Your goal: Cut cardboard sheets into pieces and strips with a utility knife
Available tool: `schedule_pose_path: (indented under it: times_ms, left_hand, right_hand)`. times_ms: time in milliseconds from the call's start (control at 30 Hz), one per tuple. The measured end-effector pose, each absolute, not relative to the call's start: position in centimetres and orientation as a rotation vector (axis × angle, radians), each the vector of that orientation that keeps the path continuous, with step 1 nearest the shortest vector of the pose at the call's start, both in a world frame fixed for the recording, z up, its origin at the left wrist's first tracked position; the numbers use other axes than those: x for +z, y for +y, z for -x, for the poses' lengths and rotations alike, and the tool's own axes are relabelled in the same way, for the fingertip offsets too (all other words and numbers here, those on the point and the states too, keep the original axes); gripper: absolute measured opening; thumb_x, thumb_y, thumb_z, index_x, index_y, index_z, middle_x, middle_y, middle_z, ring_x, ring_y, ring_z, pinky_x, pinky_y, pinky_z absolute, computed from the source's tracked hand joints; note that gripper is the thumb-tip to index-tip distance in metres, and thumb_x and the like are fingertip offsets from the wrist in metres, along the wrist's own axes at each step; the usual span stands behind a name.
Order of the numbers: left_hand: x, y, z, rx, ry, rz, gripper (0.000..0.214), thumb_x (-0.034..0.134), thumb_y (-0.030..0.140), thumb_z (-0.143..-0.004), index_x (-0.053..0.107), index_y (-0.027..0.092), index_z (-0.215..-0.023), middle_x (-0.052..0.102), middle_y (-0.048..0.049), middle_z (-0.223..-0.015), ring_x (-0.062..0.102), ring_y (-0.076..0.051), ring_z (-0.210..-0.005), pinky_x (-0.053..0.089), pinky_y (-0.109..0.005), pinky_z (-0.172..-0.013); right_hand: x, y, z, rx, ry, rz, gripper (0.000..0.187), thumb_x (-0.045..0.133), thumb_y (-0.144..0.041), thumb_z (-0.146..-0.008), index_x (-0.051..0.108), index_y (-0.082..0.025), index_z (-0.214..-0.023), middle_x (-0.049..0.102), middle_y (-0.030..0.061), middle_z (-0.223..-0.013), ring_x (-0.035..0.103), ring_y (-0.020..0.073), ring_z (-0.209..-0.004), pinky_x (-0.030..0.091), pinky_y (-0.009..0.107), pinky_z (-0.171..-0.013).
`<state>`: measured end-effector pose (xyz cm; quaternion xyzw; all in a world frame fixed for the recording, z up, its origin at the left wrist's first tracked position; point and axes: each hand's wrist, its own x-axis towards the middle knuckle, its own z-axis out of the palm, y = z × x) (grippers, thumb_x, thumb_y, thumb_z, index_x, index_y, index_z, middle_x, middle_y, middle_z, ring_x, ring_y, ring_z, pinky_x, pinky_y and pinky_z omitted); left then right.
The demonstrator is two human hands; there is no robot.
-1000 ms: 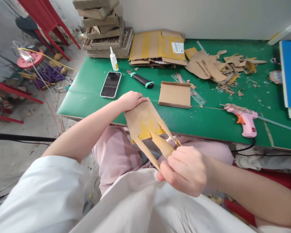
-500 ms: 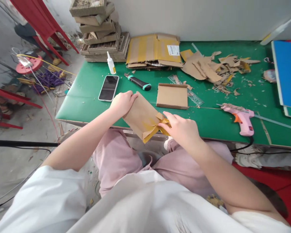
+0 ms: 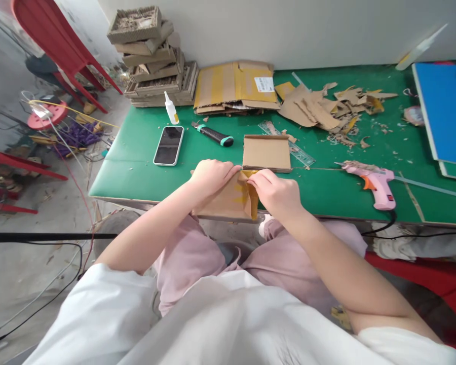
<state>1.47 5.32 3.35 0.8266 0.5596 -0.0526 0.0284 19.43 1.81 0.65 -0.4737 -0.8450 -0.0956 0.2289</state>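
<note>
A piece of brown cardboard with yellow tape on its right end is held over the table's front edge. My left hand is closed on its top edge. At the right end, my right hand pinches a strip of yellow tape and torn paper, folded away from the board. Just behind the hands lies a small cardboard piece with raised edges. Beyond the left hand are a phone and a black and teal utility knife.
A pink glue gun lies at the right, near torn cardboard scraps. A clear ruler, a white glue bottle, flattened taped cardboard and stacked cardboard trays are farther back. A blue board stands at the far right.
The cardboard has turned nearly level. My left hand has moved right along its top edge, close to my right hand. The taped strip is now folded more upright.
</note>
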Motion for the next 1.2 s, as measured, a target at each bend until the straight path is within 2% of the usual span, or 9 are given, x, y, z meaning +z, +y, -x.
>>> schedule_pose_path:
  times_ms: [167, 333, 600, 733, 833, 933, 1100, 1200]
  left_hand:
    - [3.2, 5.4, -1.0, -0.235, 1.946, -2.466, 0.064, 0.017, 0.055, -0.094, 0.068, 0.017, -0.087, 0.070, -0.0123, -0.079, 0.067, -0.027, -0.080, 0.040, -0.031, -0.062]
    - [3.4, 5.8, 1.2, -0.209, 2.138, -2.331, 0.066, 0.015, 0.055, -0.094, 0.068, 0.017, -0.083, 0.070, -0.0122, -0.079, 0.066, -0.027, -0.077, 0.038, -0.031, -0.060]
    - [3.0, 5.2, -0.1, -0.081, 2.296, -2.184, 0.068, 0.013, 0.055, -0.094, 0.067, 0.016, -0.081, 0.070, -0.0144, -0.079, 0.067, -0.029, -0.077, 0.040, -0.031, -0.059]
    - [3.0, 5.0, -1.3, -0.012, 2.341, -2.120, 0.063, 0.016, 0.051, -0.096, 0.066, 0.015, -0.084, 0.071, -0.0146, -0.082, 0.067, -0.028, -0.081, 0.040, -0.030, -0.061]
    - [3.2, 4.5, -1.6, 0.062, 2.374, -2.069, 0.059, 0.019, 0.049, -0.096, 0.064, 0.016, -0.083, 0.070, -0.0138, -0.082, 0.067, -0.026, -0.079, 0.037, -0.028, -0.061]
    - [3.4, 3.8, -1.5, 0.245, 2.436, -2.050, 0.053, 0.022, 0.048, -0.097, 0.062, 0.017, -0.080, 0.069, -0.0101, -0.077, 0.065, -0.022, -0.072, 0.031, -0.027, -0.057]
    - [3.4, 2.5, -1.5, 0.625, 2.370, -2.162, 0.039, 0.050, 0.055, -0.086, 0.058, 0.018, -0.077, 0.063, -0.0030, -0.065, 0.058, -0.016, -0.059, 0.024, -0.026, -0.051]
    - [3.4, 1.4, -1.8, 0.853, 2.308, -2.269, 0.036, 0.055, 0.052, -0.084, 0.059, 0.018, -0.072, 0.060, -0.0006, -0.061, 0.055, -0.014, -0.056, 0.024, -0.025, -0.049]
  right_hand:
    - [0.7, 1.4, -20.7, -0.166, -2.216, 1.386, 0.032, 0.045, -0.030, -0.091, 0.067, -0.018, -0.071, 0.066, 0.0011, -0.070, 0.051, 0.0079, -0.052, 0.023, 0.026, -0.047]
    - [0.0, 0.3, -22.4, -0.052, -2.077, 1.368, 0.025, 0.051, -0.028, -0.089, 0.066, -0.018, -0.071, 0.069, 0.0015, -0.072, 0.057, 0.0090, -0.059, 0.031, 0.022, -0.049]
    - [-0.1, -2.3, -19.3, 0.295, -2.049, 1.148, 0.021, 0.053, -0.025, -0.088, 0.063, -0.017, -0.072, 0.065, 0.0008, -0.066, 0.055, 0.0084, -0.054, 0.038, 0.019, -0.051]
    - [-0.9, -3.3, -16.0, 0.539, -1.881, 1.171, 0.023, 0.053, -0.027, -0.087, 0.060, -0.017, -0.067, 0.063, 0.0015, -0.065, 0.057, 0.0100, -0.060, 0.041, 0.020, -0.055]
    - [-1.2, -3.1, -15.2, 0.850, -1.703, 1.183, 0.027, 0.052, -0.035, -0.086, 0.061, -0.016, -0.068, 0.063, 0.0009, -0.064, 0.056, 0.0104, -0.059, 0.042, 0.020, -0.055]
    - [-0.9, -1.7, -16.2, 1.049, -1.540, 1.300, 0.043, 0.050, -0.054, -0.083, 0.060, -0.017, -0.063, 0.059, -0.0002, -0.057, 0.053, 0.0113, -0.055, 0.038, 0.022, -0.051]
    - [0.7, 1.2, -18.3, 1.016, -1.281, 1.405, 0.054, 0.049, -0.072, -0.072, 0.057, -0.019, -0.066, 0.059, 0.0000, -0.059, 0.054, 0.0129, -0.057, 0.039, 0.025, -0.055]
    - [2.1, 2.1, -18.6, 0.978, -1.341, 1.383, 0.058, 0.050, -0.077, -0.067, 0.057, -0.020, -0.069, 0.059, -0.0004, -0.063, 0.052, 0.0123, -0.057, 0.039, 0.026, -0.056]
